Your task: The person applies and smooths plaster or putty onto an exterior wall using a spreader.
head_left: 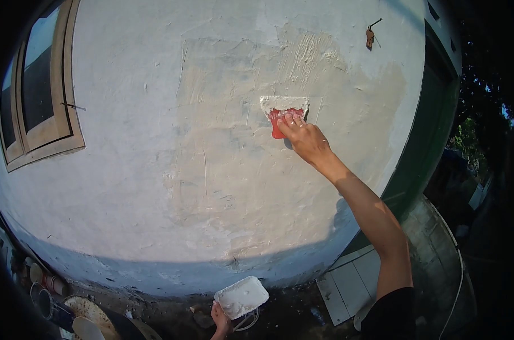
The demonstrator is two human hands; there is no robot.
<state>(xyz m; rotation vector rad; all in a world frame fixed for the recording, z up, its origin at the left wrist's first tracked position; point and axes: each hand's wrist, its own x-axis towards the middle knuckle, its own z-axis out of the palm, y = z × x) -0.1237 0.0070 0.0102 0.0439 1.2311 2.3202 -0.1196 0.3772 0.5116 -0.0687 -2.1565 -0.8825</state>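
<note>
My right hand [308, 139] grips a red putty spreader [278, 126] by its body, fingers pressed along its face. The spreader's wide edge is coated in pale putty and lies against the wall [126, 130]. Around it spreads a large patch of damp, cream-coloured putty [228, 164], with ridges and streaks. Low in the view, my left hand [221, 318] holds the left edge of a white rectangular tray [242, 297] with whitish putty inside. Part of the left hand is cut off by the frame's lower edge.
A wooden-framed window [58, 136] is at the left. A nail with a dry leaf [370, 38] sticks out at upper right. Buckets and containers [90, 311] stand at lower left. White floor tiles [347, 286] and a green door frame [418, 153] are at the right.
</note>
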